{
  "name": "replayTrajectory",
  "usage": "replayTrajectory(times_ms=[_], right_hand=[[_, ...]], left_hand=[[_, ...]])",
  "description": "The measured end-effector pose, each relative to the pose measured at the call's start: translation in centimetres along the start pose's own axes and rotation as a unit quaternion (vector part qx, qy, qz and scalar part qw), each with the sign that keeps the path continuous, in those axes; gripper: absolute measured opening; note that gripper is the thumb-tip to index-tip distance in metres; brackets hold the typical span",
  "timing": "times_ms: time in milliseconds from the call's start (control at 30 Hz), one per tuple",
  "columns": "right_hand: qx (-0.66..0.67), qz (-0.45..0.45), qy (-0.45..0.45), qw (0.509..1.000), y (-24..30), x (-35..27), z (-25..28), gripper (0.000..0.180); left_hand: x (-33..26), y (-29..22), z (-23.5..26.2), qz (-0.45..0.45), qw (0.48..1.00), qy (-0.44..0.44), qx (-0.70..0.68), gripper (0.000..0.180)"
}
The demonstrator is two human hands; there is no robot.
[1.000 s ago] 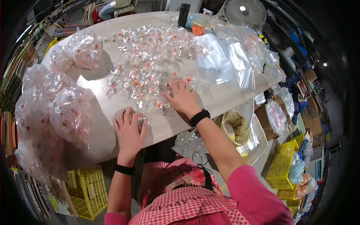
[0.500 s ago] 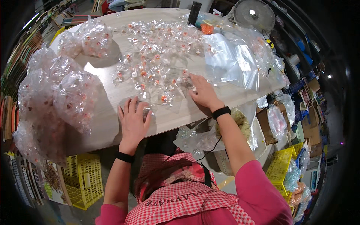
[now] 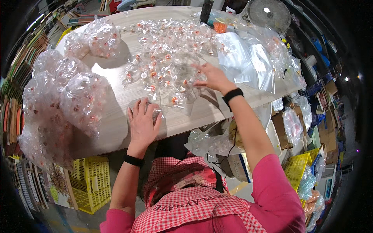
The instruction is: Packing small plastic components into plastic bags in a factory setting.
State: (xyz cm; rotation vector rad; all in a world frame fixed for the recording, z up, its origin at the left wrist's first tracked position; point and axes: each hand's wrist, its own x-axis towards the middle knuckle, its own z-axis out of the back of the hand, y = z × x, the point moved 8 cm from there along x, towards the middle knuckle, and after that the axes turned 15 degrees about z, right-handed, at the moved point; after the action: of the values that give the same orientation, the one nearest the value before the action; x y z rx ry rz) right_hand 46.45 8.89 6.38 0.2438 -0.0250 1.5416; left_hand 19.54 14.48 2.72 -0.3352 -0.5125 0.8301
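Many small clear plastic packets with orange-red and white pieces inside (image 3: 153, 73) lie spread over the pale table. Near the front edge, my left hand (image 3: 143, 123) lies flat with its fingers apart, beside and partly over a clear packet (image 3: 158, 112). My right hand (image 3: 213, 79) hovers at the right side of the spread packets, thumb and fingers apart. Its fingertips are slightly blurred, and nothing shows gripped in them. Dark bands circle both wrists.
Large clear bags full of similar packets (image 3: 83, 101) crowd the table's left side. Flat clear plastic bags (image 3: 237, 58), an orange container (image 3: 220, 27), a black cylinder (image 3: 206, 11) and a fan (image 3: 268, 15) are at the far right. Yellow crates (image 3: 91, 182) stand below.
My right hand has lifted slightly and its fingers have spread wider. My left hand stays in nearly the same place by the packet. The whole view has shifted a little.
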Motion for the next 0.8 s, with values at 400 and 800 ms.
replayTrajectory(times_ms=[400, 800], right_hand=[[0.137, -0.129, -0.179, 0.966, -2.8, -3.5, -0.7, 0.026], [0.08, -0.336, -0.282, 0.895, -2.3, -28.3, 3.4, 0.029]], left_hand=[[0.1, 0.1, -0.5, -0.001, 1.0, -0.003, -0.005, 0.028], [-0.2, 0.2, -0.3, 0.007, 1.0, 0.003, 0.0, 0.029]])
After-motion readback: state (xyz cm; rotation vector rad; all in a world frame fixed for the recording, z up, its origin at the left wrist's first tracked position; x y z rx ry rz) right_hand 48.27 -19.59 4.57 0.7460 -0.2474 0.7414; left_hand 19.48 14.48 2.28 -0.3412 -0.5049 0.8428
